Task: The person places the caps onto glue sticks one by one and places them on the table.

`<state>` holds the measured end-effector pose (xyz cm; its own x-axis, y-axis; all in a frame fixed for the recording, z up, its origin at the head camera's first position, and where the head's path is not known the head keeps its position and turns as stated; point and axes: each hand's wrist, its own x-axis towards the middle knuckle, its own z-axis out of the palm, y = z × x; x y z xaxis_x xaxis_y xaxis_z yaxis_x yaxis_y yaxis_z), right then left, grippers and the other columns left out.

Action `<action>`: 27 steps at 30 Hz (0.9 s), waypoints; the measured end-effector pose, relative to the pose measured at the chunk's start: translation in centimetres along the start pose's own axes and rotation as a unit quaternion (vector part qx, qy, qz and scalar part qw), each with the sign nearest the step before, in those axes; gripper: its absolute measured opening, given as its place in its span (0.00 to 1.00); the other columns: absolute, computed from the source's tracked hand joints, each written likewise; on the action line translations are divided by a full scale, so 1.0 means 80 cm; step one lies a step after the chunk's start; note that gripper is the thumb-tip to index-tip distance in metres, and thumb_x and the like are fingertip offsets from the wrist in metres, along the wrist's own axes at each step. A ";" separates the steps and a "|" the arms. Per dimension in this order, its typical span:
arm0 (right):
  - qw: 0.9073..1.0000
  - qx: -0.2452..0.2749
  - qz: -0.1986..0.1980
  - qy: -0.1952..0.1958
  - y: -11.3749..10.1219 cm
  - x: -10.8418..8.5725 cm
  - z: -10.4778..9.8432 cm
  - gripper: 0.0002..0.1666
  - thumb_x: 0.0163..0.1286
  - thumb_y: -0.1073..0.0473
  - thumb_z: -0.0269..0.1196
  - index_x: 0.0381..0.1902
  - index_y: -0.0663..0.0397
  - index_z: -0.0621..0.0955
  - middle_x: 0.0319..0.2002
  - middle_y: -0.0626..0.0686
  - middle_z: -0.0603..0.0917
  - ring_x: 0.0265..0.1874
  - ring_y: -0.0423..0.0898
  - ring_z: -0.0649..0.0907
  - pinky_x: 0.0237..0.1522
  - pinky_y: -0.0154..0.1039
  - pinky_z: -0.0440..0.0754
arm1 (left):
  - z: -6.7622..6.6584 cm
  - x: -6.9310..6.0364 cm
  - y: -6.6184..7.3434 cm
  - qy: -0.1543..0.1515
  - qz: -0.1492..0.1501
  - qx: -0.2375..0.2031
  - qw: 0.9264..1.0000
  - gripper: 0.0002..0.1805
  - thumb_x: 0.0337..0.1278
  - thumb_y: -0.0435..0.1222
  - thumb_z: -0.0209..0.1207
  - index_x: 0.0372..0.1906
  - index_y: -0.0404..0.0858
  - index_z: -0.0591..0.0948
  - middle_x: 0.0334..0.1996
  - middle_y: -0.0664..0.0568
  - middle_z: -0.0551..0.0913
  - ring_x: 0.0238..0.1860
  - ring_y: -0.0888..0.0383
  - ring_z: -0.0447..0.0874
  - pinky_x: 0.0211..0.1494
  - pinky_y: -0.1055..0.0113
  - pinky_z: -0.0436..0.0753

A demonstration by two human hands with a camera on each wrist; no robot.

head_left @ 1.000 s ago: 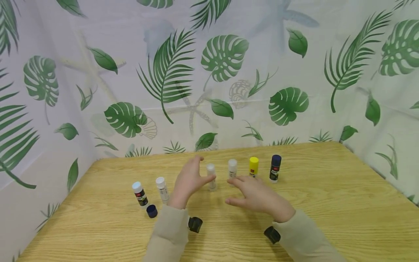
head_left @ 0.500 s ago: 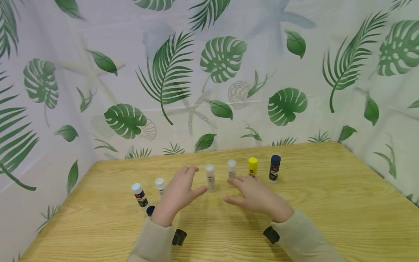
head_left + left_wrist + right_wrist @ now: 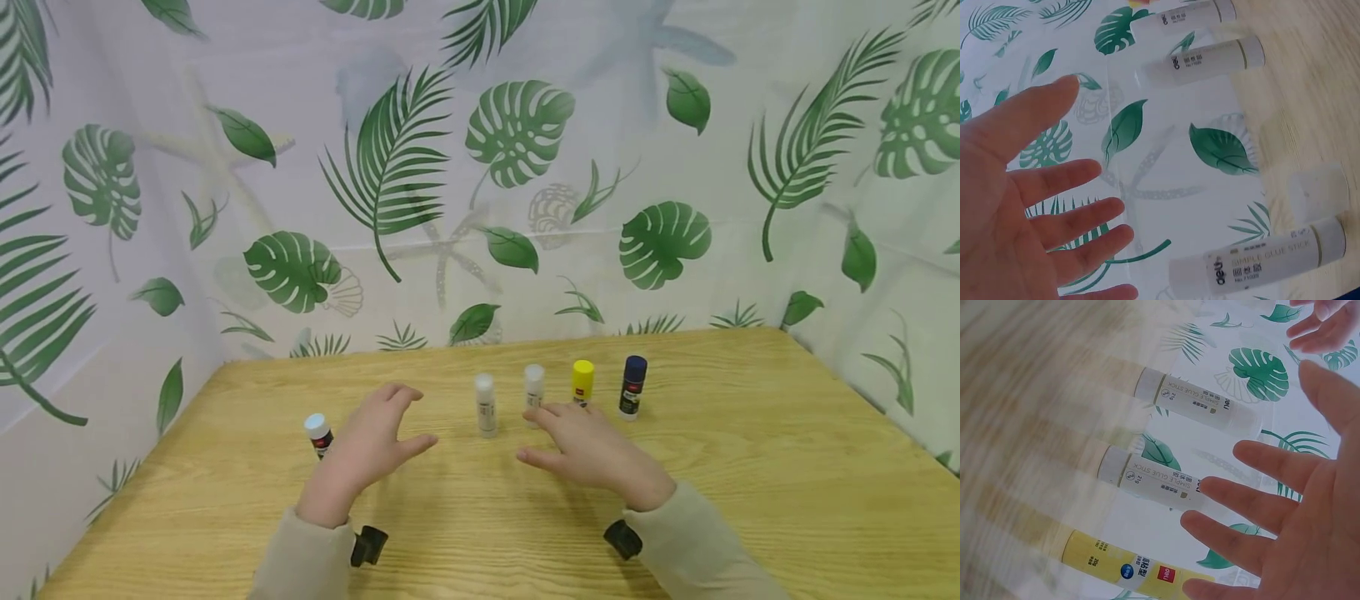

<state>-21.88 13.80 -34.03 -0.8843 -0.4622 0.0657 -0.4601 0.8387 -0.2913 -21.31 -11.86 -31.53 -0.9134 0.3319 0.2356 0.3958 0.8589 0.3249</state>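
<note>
My left hand (image 3: 367,454) is held over the left part of the table, fingers apart and holding nothing. In the left wrist view, a white glue stick (image 3: 1266,259) stands nearest it, with a translucent cap (image 3: 1319,192) beside it; the hand hides both in the head view. My right hand (image 3: 592,450) has its fingers spread and grips nothing. Its fingertips overlap a white glue stick (image 3: 1154,478); I cannot tell whether they touch. Another white glue stick (image 3: 486,406) stands between the hands. A yellow glue stick (image 3: 582,382) stands behind the right hand.
Farthest right in the row stands a glue stick with a dark blue cap (image 3: 632,387). A dark-labelled glue stick (image 3: 318,429) stands at the left, partly behind my left hand. The wooden table (image 3: 750,467) meets a leaf-patterned cloth (image 3: 420,317) along its back edge.
My left hand has moved left, away from the middle white glue stick, and now covers the left white glue stick and the loose dark blue cap. My right hand has stayed almost still.
</note>
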 end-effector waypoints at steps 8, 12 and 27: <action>1.000 0.000 -0.005 0.003 0.002 0.002 0.002 0.36 0.61 0.35 0.51 0.56 0.56 0.71 0.53 0.55 0.73 0.52 0.55 0.71 0.51 0.58 0.63 | -0.010 0.005 -0.027 0.044 -0.084 -0.059 0.994 0.33 0.48 0.40 0.62 0.57 0.30 0.65 0.53 0.36 0.65 0.51 0.43 0.67 0.48 0.52 0.71; 1.000 -0.005 -0.008 0.001 0.003 0.003 0.003 0.35 0.61 0.36 0.51 0.56 0.56 0.71 0.53 0.56 0.73 0.52 0.55 0.71 0.50 0.58 0.63 | -0.007 0.008 -0.036 0.030 -0.115 -0.097 0.988 0.32 0.49 0.37 0.61 0.58 0.29 0.63 0.53 0.35 0.63 0.50 0.43 0.67 0.47 0.52 0.71; 1.000 -0.014 -0.007 0.003 0.001 0.005 0.006 0.32 0.61 0.39 0.54 0.54 0.56 0.73 0.52 0.56 0.73 0.52 0.54 0.72 0.50 0.57 0.64 | 0.012 0.013 -0.063 -0.014 -0.169 -0.110 0.979 0.35 0.48 0.31 0.61 0.59 0.24 0.57 0.48 0.31 0.72 0.44 0.42 0.74 0.41 0.54 0.75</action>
<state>-22.23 13.56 -34.49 -0.8781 -0.4726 0.0753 -0.4746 0.8399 -0.2633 -24.38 -15.46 -33.79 -0.9967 0.0568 0.0571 0.0793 0.8177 0.5702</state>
